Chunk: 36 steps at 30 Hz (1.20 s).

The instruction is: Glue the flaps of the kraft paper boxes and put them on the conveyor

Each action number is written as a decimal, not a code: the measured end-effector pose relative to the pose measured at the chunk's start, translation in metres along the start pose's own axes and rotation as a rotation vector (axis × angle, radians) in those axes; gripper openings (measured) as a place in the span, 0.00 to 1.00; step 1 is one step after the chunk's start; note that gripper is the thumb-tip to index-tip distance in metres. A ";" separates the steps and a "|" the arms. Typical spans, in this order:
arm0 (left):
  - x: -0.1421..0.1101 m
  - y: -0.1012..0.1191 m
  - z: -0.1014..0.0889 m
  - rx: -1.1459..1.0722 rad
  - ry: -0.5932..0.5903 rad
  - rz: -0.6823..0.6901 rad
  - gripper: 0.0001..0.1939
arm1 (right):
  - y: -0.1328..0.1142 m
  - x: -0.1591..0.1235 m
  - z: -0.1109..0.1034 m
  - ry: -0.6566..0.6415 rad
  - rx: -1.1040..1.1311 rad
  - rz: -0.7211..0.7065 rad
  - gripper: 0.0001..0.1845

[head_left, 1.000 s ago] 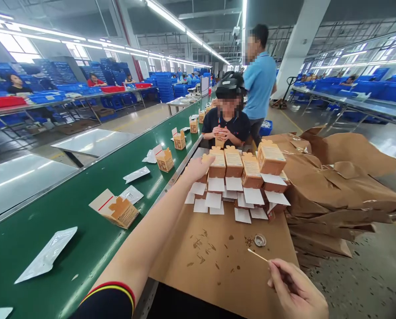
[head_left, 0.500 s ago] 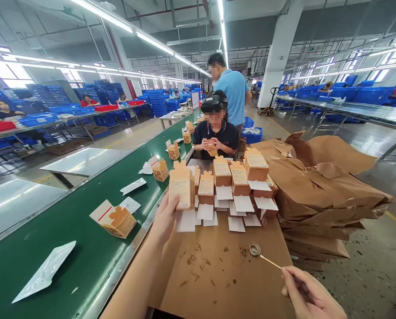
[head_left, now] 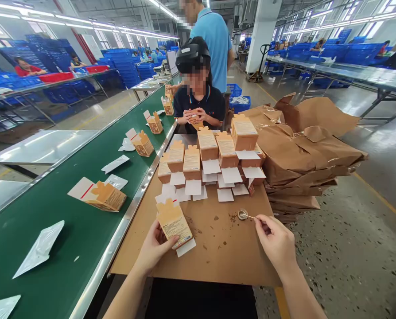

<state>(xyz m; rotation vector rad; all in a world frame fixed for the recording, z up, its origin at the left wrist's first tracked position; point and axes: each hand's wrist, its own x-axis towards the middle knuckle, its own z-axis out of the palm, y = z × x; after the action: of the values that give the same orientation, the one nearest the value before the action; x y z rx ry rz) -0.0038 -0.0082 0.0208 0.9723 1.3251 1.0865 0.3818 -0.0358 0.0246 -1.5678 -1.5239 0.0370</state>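
My left hand (head_left: 156, 248) grips an orange-tan printed carton (head_left: 174, 223) by its lower edge. The carton is tilted, its end flaps unfolded. In my right hand (head_left: 276, 237) a thin cotton swab or stick (head_left: 250, 216) is pinched between thumb and fingers. The stick's far end reaches into a small round clear dish (head_left: 242, 215) on the brown tabletop (head_left: 218, 261). Dark specks and stains mark the surface beside the dish. Beyond my hands, several similar cartons (head_left: 192, 161) are stacked with white flaps hanging out.
On my left a green conveyor belt (head_left: 95, 235) carries open cartons (head_left: 110, 196) and white sachets (head_left: 40, 248). A pile of brown paper sacks (head_left: 304, 164) stands at the right. A co-worker (head_left: 199, 99) across the table holds a carton; another person (head_left: 213, 44) stands behind.
My left hand has brought the carton back from the stack, nearer to me. My right hand has moved forward and left, and the stick's tip is in the dish. The view has shifted downward.
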 end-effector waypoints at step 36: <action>-0.010 -0.039 -0.012 0.247 -0.077 0.210 0.41 | -0.072 -0.060 0.038 -0.233 0.381 -0.026 0.12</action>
<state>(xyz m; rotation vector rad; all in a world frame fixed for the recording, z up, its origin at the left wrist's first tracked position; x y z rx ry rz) -0.0136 -0.0276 -0.0150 1.3479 1.3370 1.0459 0.2902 -0.0756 0.0133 -1.2698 -1.6037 0.4823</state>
